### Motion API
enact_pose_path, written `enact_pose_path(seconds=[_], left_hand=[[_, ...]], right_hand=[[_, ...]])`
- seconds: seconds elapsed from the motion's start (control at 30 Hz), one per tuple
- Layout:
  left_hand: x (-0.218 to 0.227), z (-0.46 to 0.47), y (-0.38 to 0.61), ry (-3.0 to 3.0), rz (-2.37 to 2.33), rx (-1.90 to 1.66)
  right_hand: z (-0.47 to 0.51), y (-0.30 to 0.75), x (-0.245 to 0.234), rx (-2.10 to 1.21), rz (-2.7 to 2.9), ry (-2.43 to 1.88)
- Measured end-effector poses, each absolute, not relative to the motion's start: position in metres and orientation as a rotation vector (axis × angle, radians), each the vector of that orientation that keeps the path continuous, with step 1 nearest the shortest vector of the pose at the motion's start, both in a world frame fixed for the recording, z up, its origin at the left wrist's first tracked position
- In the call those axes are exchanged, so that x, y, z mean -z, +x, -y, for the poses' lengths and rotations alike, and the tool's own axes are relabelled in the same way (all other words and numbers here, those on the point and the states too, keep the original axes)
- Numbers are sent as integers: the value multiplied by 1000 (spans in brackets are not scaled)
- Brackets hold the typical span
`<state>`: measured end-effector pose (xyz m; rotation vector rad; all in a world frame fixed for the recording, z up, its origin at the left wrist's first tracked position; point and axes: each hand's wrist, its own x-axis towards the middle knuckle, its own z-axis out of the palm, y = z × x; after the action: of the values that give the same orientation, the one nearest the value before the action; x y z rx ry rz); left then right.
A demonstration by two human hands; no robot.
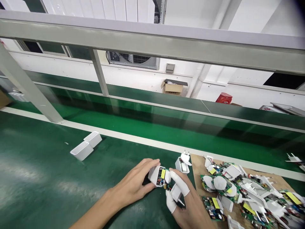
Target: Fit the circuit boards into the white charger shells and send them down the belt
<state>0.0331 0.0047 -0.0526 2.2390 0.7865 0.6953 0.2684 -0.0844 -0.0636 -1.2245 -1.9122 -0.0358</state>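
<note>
Head view: near centre of the green bench (47, 178), my left hand (135, 184) pinches the charger shell (154, 174) by its slick sides, my right hand (190, 206) pinches its protruding circuit board (164, 182); light, stiff, probably fragile, so edges only.

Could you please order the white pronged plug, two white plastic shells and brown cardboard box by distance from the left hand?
1. White pronged plug, just right of the left hand.
2. Two white plastic shells, off to the left.
3. Brown cardboard box, far behind.
</note>
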Motion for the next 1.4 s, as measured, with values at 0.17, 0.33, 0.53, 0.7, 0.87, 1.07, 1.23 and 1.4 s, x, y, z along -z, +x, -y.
enact_pose_path(seconds=[0.17, 0.33, 0.53, 0.7, 0.87, 1.07, 1.23, 1.4], left_hand=[[51, -5, 36, 2246, -770, -697], [47, -3, 36, 2244, -769, -691], [46, -4, 36, 2242, -763, -700], [46, -4, 37, 2248, -761, -704], [50, -2, 38, 2224, -755, -687], [51, 5, 42, 2155, -659, -681], [42, 5, 38, 2044, -721, -623], [36, 1, 33, 1880, -744, -572]], right_hand=[[84, 270, 59, 17, 1958, -1191], [86, 269, 60, 23, 1928, -1227], [86, 270, 60, 18, 1963, -1217], [85, 269, 54, 67, 1969, -1198], [82, 266, 54, 100, 1960, -1160], [79, 269, 53, 17, 2005, -1078], [77, 269, 60, -25, 1983, -1160], [71, 260, 65, -85, 2089, -1016]])
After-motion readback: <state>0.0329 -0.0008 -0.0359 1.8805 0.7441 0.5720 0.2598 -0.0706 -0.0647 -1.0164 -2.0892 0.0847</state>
